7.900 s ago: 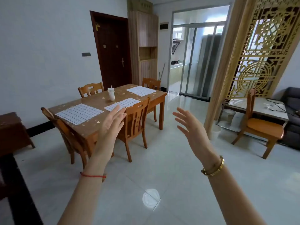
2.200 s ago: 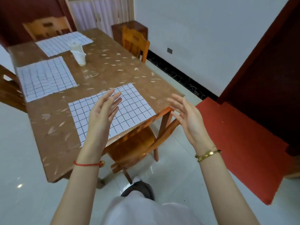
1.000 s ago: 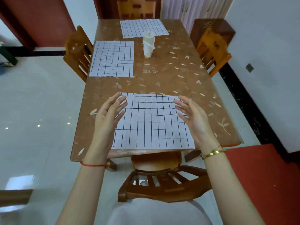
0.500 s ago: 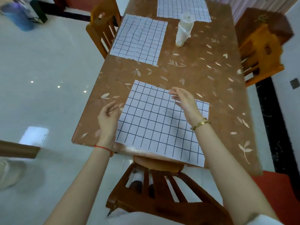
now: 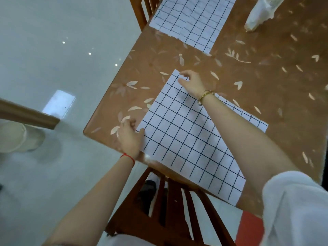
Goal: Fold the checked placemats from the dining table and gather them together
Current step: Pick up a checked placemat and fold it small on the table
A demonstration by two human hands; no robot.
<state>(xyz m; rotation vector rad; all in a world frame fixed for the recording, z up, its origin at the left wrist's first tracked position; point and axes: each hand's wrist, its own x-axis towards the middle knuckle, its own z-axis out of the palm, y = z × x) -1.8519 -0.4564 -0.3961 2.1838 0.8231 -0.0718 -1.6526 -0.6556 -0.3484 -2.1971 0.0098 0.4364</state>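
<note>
Clearly, the near placemat [image 5: 191, 139] is a thin and light sheet. It lies completely flat on the dining table [image 5: 266, 82], in the centre and lower right of the frame, with its near edge along the table's edge above a wooden chair [image 5: 170, 210]. It is rectangular, white, with a black grid of squares. I judge it soft and floppy, more like thin cloth or coated paper than a stiff board, so it should bend easily and keep a crease. The table top is glossy brown with pale leaf shapes and probably smooth, so the sheet may slide when one pushes it. The best places to take hold are the corners and the left edge.

The right hand [image 5: 192, 83], in the upper centre, has its fingers bent on the far left corner and seems to pinch it between thumb and forefinger. The left hand [image 5: 130, 137] is at the mat's left edge, thumb on the sheet, fingers curled on the table beside it. Whether it really holds the edge, I cannot tell.

A second placemat [image 5: 191, 18], slightly wavy, lies at the top centre, well apart. A white crumpled object [image 5: 258, 13] stands in the upper right.
</note>
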